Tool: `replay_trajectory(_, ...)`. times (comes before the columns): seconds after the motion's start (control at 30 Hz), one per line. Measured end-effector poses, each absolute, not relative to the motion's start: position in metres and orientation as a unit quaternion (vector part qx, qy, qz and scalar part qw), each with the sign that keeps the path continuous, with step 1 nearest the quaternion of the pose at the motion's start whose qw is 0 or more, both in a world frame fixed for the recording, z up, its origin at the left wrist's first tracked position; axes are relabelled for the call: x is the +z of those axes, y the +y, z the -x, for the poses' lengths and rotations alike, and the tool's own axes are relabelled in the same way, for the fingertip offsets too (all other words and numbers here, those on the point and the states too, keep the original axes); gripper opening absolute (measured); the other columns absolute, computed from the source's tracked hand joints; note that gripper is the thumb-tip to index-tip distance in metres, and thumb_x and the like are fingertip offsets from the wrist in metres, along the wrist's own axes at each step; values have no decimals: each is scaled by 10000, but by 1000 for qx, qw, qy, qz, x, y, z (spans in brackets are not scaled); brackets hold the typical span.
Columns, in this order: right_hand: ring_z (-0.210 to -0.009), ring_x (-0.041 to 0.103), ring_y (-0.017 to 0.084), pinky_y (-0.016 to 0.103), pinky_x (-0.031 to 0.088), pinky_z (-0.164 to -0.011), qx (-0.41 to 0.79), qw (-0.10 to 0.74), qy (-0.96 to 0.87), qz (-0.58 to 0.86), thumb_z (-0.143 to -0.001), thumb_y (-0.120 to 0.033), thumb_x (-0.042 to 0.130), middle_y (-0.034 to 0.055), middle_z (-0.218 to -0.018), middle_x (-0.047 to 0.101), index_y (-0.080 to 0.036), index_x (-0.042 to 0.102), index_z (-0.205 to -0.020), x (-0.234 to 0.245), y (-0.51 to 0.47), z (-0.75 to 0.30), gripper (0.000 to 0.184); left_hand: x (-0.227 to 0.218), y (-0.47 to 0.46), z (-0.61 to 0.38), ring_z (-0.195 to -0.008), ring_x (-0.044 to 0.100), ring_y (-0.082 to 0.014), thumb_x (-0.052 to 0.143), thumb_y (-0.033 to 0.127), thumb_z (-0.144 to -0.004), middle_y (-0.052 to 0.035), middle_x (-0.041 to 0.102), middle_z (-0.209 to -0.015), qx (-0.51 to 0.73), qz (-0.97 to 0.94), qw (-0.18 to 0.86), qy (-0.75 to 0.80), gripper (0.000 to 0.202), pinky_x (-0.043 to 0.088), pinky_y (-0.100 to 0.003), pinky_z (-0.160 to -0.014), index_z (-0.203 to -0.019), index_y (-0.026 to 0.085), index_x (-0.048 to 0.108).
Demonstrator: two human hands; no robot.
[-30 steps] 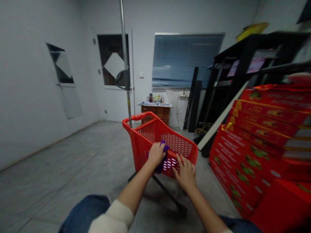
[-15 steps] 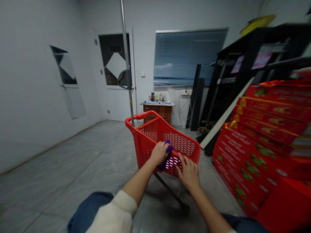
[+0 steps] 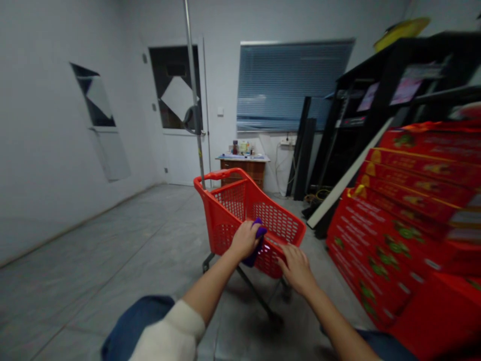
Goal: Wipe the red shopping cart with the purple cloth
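Knees in blue denim [image 3: 137,326] flank the foreground, and between them a cream cloth sleeve [image 3: 171,328] runs up the left forearm. On to the hands! The left hand [image 3: 245,239] has its fingers closed around a soft purple cloth [image 3: 251,259], clutched right at the top edge of the basket wall nearest the person, with part of the fabric hanging down the outside. Just beside it, the right hand [image 3: 297,266] lies loosely open on that same rim, thumb parted from the fingers, no cloth in its grasp.

And the rim belongs to a red plastic shopping cart [image 3: 221,215] with perforated sides, standing on dark legs on the smooth grey floor [image 3: 124,265]. Over to the right, a tall stack of glossy red printed cartons [image 3: 391,245], and past it a long white board [image 3: 347,175] leans by a black metal shelving unit [image 3: 391,75]. Beyond the cart's handle rises a slim silver metal pole [image 3: 191,60]. Farther back, a brown wooden cabinet [image 3: 244,168] carries small bottles [image 3: 235,147], below a window's blue-grey slatted blind [image 3: 289,85].
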State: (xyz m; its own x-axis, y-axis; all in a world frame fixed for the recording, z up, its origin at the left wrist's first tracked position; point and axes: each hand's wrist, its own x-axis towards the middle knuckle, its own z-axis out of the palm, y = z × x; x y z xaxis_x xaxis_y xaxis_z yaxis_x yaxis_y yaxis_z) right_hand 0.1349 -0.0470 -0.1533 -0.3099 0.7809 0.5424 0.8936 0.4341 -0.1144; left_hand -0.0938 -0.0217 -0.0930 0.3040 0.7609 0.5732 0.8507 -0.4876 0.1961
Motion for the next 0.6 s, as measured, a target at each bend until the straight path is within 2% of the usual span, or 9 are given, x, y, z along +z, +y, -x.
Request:
replay_trajectory(0.13,-1256,497,267,468,320,-1088,-102,265,-790,544,-952,-419,418,126,-1268,632,-194,578,-1305,-146,-59,-116,448,-85,-11,105,-1088,534,-221,499,310,-948,-96,582,-1174,-308,800,55,-512,298,448,-398,-1007,-1218,190,539)
replay_trajectory(0.27,-1260,488,294,472,319,-1089,-102,262,-778,562,-929,-488,464,148,-1304,609,-156,553,-1342,-147,-63,-96,537,-88,-19,100,-1114,535,-228,527,296,-926,-95,579,-1183,-293,798,49,-525,308,442,-414,-1019,-1219,200,535)
replay_trajectory(0.43,-1323,455,256,464,290,-1122,-94,238,-814,521,-960,-437,406,99,-1365,592,-224,552,-1363,-144,-55,-104,479,-95,-32,90,-1211,502,-244,594,274,-871,-101,553,-1279,-273,835,47,-476,401,411,-414,-1066,-1263,222,525)
replay_trajectory(0.6,-1390,393,230,480,266,-1138,-66,239,-806,537,-976,-354,364,42,-1382,589,-281,568,-1347,-139,-48,-113,430,-78,-18,113,-1096,556,-233,539,273,-904,-100,597,-1159,-260,811,46,-522,294,451,-399,-997,-1186,192,563)
